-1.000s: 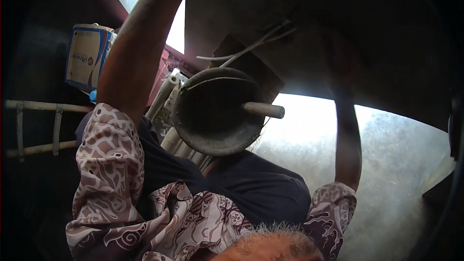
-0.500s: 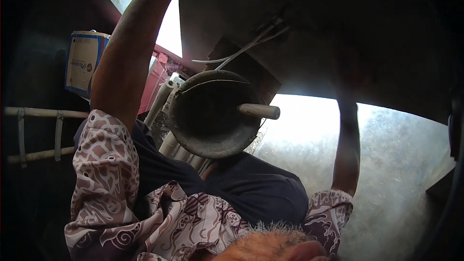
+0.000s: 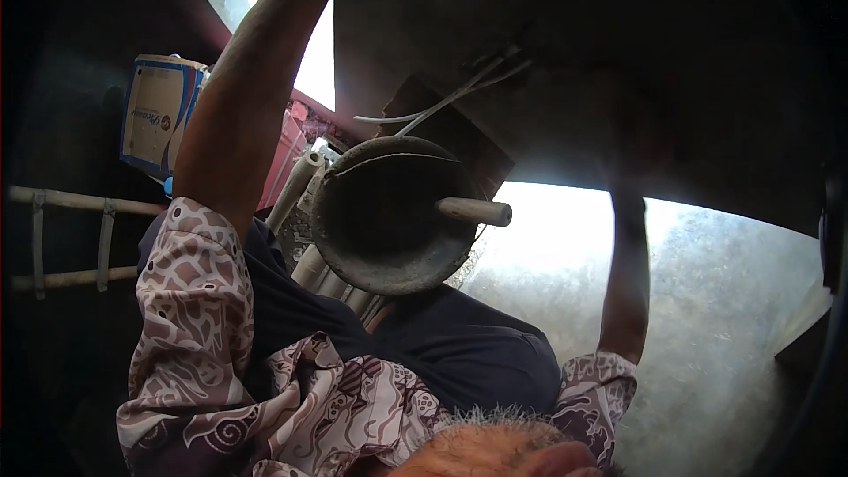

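Note:
My left arm [image 3: 243, 97], in a rolled patterned sleeve, reaches up past the top edge, so the left hand is out of the picture. My right forearm [image 3: 628, 274] stretches up against a large dark flat surface [image 3: 565, 124]. Deep shadow swallows the right hand [image 3: 632, 137], and its fingers cannot be made out. Between the arms, just above my legs, sits a round dark basin [image 3: 389, 278]. A wooden handle [image 3: 475, 211] sticks out over its right rim; whatever it belongs to is lost in the dark inside.
Pale pipes [image 3: 296, 190] lie left of and below the basin. Thin white strips [image 3: 459, 87] cross beyond it, near a dark board [image 3: 468, 137]. A cardboard box [image 3: 155, 115] and a bamboo ladder-like frame [image 3: 71, 278] are at left. Grey floor [image 3: 707, 327] spreads at right.
The view has shifted slightly, so the basin and strips appear a little lower. My right forearm appears slightly further left. Both arms otherwise keep nearly the same pose.

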`<control>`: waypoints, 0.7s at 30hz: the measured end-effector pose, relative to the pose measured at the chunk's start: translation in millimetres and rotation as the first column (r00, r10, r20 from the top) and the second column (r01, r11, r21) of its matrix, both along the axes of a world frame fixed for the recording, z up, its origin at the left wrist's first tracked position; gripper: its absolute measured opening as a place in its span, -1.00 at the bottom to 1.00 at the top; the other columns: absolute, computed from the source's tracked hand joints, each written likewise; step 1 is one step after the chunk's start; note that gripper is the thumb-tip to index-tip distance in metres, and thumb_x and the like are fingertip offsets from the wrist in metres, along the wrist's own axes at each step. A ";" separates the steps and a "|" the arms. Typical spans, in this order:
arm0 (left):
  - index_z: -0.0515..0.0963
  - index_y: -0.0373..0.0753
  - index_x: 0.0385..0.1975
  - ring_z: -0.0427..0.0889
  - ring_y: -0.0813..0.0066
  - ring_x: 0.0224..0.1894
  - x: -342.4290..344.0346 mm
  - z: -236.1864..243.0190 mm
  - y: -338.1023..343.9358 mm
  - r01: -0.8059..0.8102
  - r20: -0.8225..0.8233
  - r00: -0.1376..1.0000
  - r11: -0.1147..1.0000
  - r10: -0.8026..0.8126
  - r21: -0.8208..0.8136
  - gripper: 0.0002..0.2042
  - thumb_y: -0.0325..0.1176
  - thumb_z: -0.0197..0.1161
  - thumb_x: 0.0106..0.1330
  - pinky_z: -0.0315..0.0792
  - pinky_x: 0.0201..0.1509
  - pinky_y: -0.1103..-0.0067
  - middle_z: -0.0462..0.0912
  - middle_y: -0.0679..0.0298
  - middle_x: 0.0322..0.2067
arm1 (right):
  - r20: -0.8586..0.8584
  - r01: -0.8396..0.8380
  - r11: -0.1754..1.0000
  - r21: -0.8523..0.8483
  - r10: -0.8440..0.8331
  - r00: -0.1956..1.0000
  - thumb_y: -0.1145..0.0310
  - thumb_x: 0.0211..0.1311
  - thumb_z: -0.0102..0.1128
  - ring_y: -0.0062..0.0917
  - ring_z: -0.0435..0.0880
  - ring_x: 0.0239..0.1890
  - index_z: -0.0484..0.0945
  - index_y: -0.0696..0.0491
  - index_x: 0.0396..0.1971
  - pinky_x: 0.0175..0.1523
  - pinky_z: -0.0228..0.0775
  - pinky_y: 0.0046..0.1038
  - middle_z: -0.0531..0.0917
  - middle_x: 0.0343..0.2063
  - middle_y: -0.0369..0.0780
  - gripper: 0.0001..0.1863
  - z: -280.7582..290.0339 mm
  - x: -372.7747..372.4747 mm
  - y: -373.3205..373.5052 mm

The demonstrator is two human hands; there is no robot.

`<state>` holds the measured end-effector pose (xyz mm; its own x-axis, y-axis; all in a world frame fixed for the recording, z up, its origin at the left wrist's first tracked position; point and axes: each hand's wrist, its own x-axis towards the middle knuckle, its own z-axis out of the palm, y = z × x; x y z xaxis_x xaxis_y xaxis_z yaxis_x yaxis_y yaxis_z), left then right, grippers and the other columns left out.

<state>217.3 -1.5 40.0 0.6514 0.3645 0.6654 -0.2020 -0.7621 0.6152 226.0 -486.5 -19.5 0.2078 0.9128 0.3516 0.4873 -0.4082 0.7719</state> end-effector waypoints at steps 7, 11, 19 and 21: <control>-0.25 -0.48 0.42 0.25 -0.13 0.36 -9.8 -0.7 27.8 0.019 -0.080 0.997 0.998 -0.023 -0.056 0.06 -0.20 0.47 0.17 0.24 0.44 0.19 -0.15 -0.24 0.42 | -0.114 -0.050 0.961 0.271 0.083 0.990 0.34 0.21 0.12 -0.25 0.48 0.18 0.49 -0.11 0.21 0.17 0.36 -0.09 0.47 0.23 -0.20 -0.49 28.2 30.2 189.5; -0.21 -0.49 0.41 0.26 -0.13 0.35 -7.5 2.3 15.7 0.037 -0.061 0.997 0.997 -0.041 -0.066 0.05 -0.20 0.48 0.16 0.26 0.43 0.20 -0.09 -0.25 0.40 | -0.092 -0.111 0.977 0.180 0.130 0.987 0.38 0.19 0.10 -0.29 0.53 0.14 0.55 -0.09 0.15 0.13 0.41 -0.13 0.53 0.17 -0.18 -0.53 14.6 -22.3 165.0; -0.15 -0.52 0.40 0.29 -0.12 0.34 -12.7 9.3 19.8 0.048 -0.061 0.997 0.995 -0.054 -0.083 0.04 -0.21 0.50 0.12 0.28 0.42 0.22 0.04 -0.27 0.35 | 0.241 0.080 0.979 0.188 -0.125 0.962 0.22 0.42 0.01 -0.27 0.47 0.23 0.30 -0.09 0.36 0.25 0.35 -0.09 0.41 0.32 -0.24 -0.47 58.4 -11.7 88.9; -0.13 -0.52 0.39 0.30 -0.12 0.33 -12.6 2.6 23.3 0.040 -0.074 0.996 0.995 -0.046 -0.087 0.04 -0.21 0.51 0.12 0.29 0.42 0.22 0.07 -0.28 0.34 | 0.141 0.084 0.981 0.176 -0.109 0.984 0.21 0.35 0.12 -0.23 0.44 0.24 0.31 -0.13 0.37 0.25 0.33 -0.04 0.41 0.31 -0.23 -0.42 55.2 -14.6 138.6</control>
<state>204.7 21.8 42.6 0.7150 0.3883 0.5815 -0.1841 -0.6978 0.6923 211.4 -347.9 35.8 0.2256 0.8158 0.5325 0.3236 -0.5783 0.7489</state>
